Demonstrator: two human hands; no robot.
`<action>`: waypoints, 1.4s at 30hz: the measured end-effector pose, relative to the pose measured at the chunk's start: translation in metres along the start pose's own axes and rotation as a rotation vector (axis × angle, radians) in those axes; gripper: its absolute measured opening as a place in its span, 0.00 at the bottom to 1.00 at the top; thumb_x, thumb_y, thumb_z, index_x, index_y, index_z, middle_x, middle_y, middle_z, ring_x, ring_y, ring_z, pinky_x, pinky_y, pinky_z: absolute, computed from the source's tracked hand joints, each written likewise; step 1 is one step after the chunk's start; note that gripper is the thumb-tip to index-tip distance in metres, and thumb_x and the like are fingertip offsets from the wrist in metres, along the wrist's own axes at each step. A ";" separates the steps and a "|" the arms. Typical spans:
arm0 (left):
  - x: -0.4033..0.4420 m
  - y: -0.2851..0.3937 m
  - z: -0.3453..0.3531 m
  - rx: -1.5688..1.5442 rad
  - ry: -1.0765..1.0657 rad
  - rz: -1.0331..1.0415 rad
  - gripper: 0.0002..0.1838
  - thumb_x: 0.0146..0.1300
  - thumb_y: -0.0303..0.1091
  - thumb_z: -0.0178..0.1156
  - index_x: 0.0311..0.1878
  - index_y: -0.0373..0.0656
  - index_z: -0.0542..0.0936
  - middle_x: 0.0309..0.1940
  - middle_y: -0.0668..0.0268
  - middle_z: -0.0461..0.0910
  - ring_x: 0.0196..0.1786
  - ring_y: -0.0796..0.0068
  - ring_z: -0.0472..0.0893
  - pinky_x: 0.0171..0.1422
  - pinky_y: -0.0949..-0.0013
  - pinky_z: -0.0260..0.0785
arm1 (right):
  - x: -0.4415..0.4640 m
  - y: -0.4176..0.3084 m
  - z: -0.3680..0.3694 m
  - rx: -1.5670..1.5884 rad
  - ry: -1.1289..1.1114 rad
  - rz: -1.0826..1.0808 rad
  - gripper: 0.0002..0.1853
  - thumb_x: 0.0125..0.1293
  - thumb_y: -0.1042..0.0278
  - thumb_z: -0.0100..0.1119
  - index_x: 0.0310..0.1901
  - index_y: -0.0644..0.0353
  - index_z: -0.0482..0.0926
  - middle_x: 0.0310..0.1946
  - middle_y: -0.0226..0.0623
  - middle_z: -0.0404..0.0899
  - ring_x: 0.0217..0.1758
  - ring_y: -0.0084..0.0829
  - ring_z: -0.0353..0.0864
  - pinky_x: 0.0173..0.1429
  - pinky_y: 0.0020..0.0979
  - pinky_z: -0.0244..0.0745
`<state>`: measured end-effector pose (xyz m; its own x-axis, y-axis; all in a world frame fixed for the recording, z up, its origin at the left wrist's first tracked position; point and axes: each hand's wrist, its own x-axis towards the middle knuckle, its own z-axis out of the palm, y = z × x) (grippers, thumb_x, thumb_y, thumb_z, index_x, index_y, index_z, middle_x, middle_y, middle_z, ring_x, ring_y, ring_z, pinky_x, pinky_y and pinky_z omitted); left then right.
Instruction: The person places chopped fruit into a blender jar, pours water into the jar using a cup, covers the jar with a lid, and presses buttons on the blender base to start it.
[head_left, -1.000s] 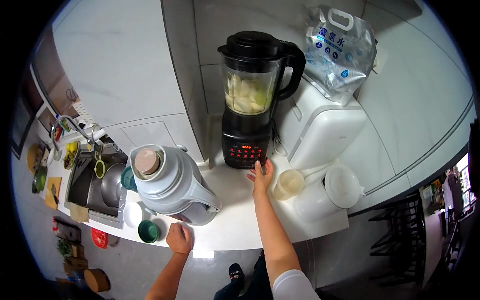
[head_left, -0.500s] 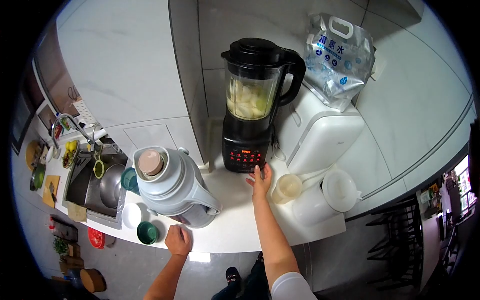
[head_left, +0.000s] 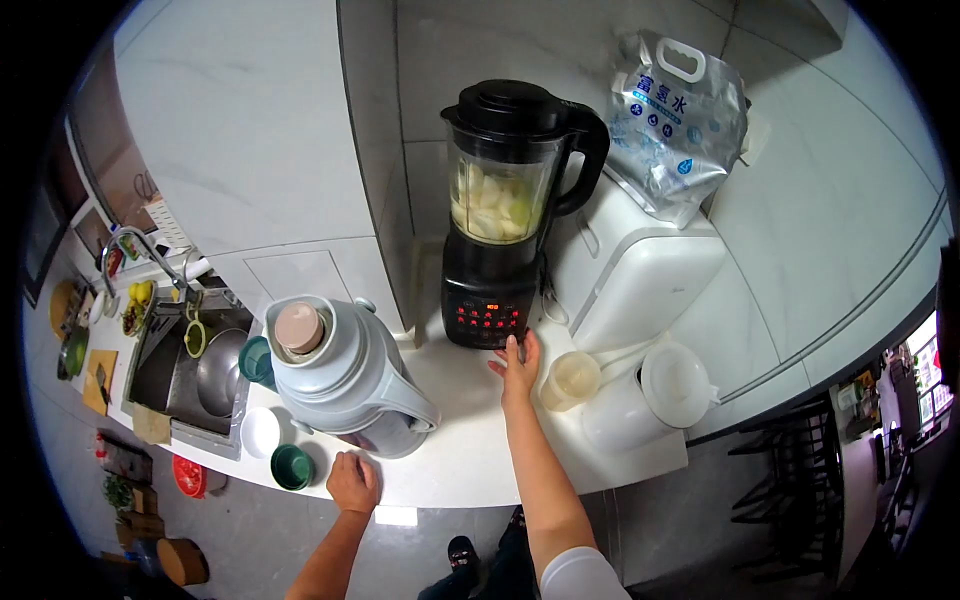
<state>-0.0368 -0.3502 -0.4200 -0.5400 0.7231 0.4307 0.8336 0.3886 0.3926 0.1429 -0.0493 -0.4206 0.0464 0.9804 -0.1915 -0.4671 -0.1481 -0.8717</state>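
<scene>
A black blender (head_left: pixel 488 310) stands upright on the white counter (head_left: pixel 450 440), its lid on and pale and greenish chunks (head_left: pixel 492 205) in its clear jug. Red lights and digits glow on its panel. My right hand (head_left: pixel 518 370) is at the lower right corner of that panel, thumb raised against it and fingers apart, holding nothing. My left hand (head_left: pixel 353 483) rests with curled fingers on the counter's front edge, below a large grey-blue thermos jug (head_left: pixel 350 380). Nothing is visible in it.
Right of the blender are a beige cup (head_left: pixel 572 381), a white pitcher (head_left: pixel 640 405) and a white appliance (head_left: pixel 650 275) bearing a silver water bag (head_left: pixel 672 130). At left are a green cup (head_left: pixel 292 467), a white bowl (head_left: pixel 262 432) and a sink (head_left: pixel 160 375).
The digits on the blender's display have changed. The view has shifted slightly, so the blender appears a little lower. Both hands stay in nearly the same places.
</scene>
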 end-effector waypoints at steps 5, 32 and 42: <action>0.000 0.001 -0.002 -0.009 -0.035 -0.034 0.06 0.58 0.31 0.57 0.30 0.40 0.73 0.28 0.57 0.72 0.31 0.52 0.76 0.33 0.53 0.68 | 0.007 0.006 0.001 0.000 0.024 -0.015 0.33 0.67 0.57 0.64 0.69 0.54 0.60 0.65 0.35 0.66 0.42 0.31 0.81 0.36 0.32 0.83; 0.002 0.004 -0.004 -0.016 0.007 -0.006 0.05 0.57 0.29 0.57 0.30 0.40 0.72 0.26 0.57 0.71 0.29 0.52 0.74 0.31 0.54 0.66 | 0.008 0.005 0.002 -0.001 0.038 0.002 0.34 0.67 0.58 0.64 0.69 0.53 0.59 0.66 0.35 0.65 0.43 0.33 0.81 0.36 0.34 0.84; 0.001 0.003 -0.002 -0.033 0.014 -0.009 0.06 0.58 0.29 0.57 0.29 0.39 0.71 0.26 0.56 0.71 0.29 0.52 0.75 0.34 0.55 0.67 | 0.006 0.008 -0.003 0.012 -0.010 -0.006 0.33 0.67 0.59 0.64 0.69 0.52 0.59 0.67 0.34 0.65 0.45 0.32 0.81 0.36 0.33 0.84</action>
<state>-0.0346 -0.3498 -0.4165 -0.5494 0.7114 0.4382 0.8244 0.3758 0.4233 0.1425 -0.0446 -0.4303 0.0402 0.9826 -0.1812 -0.4770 -0.1405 -0.8676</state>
